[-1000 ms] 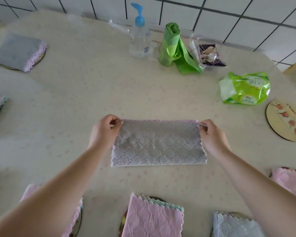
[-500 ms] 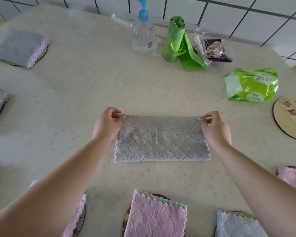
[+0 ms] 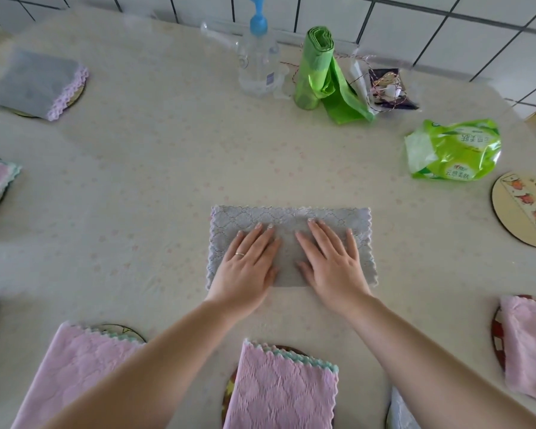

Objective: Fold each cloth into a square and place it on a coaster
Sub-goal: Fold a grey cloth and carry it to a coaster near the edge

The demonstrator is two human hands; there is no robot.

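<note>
While two hands [image 3: 288, 261] press one grey cloth [image 3: 291, 218].

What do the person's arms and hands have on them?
Both forearms are bare, with no sleeves showing. The left hand wears a thin gold-coloured ring on one finger. The right hand wears nothing. The fingernails look pale and shiny.

both hands palm-down side by side, fingers straight and a bit spread: left hand [image 3: 248, 267], right hand [image 3: 331, 265], forearms coming in from the near edge
</note>
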